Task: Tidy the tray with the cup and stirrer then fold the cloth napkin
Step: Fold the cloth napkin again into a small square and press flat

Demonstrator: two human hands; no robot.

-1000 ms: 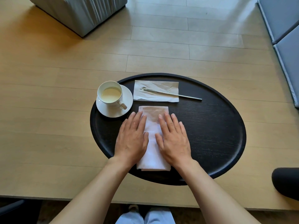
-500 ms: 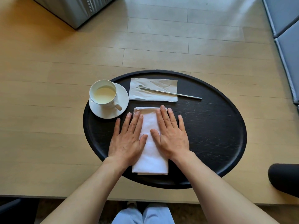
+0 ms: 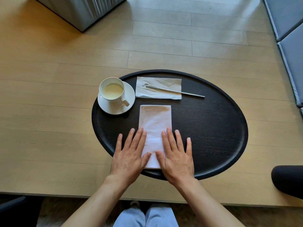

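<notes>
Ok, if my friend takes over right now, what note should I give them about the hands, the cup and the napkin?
Left hand and right hand: both flat and open, pressing the near end of the cloth napkin.
The napkin lies folded into a long strip on the black tray.
Cup sits on its saucer, at the tray's left edge. Stirrer lies across a paper napkin.
Done: tray looks tidy.
Left: maybe another fold.

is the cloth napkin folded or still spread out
Folded. The cloth napkin lies on the tray as a narrow upright rectangle with straight edges, the left hand and right hand flat on its near end.
</notes>
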